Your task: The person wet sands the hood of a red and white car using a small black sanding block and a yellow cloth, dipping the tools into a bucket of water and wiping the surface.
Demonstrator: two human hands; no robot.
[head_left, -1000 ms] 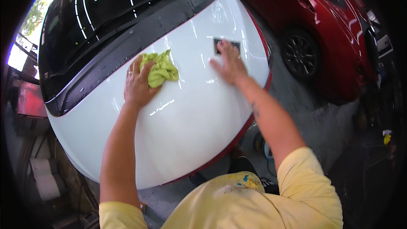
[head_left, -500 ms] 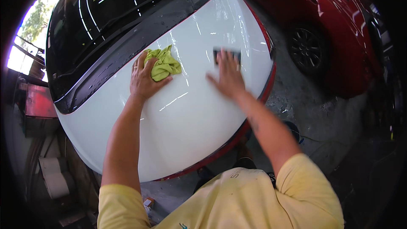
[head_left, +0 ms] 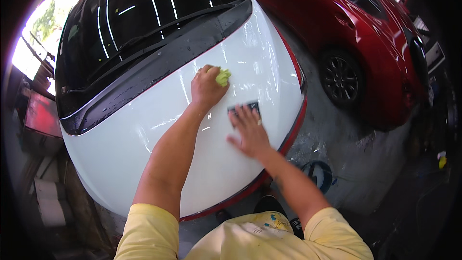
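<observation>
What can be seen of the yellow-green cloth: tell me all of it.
The yellow-green cloth looks like soft fabric, bunched into a crumpled wad in the left hand. The hand hides part of it; creased folds show at its right side, above the white hood. Whether it touches the hood is unclear.

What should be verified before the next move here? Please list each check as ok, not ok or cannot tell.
1. Cloth in hand: ok. The left hand is closed around the green cloth.
2. Pad under hand: ok. The right hand is spread over the dark pad on the white hood.
3. Hands apart: ok. A gap of hood shows between them.
4. Pad's underside clean: cannot tell. It faces the hood.
5. Hood dry: cannot tell. Bright streaks could be reflections or moisture.
6. Black panel dry: not ok. Small droplets show on it.
</observation>
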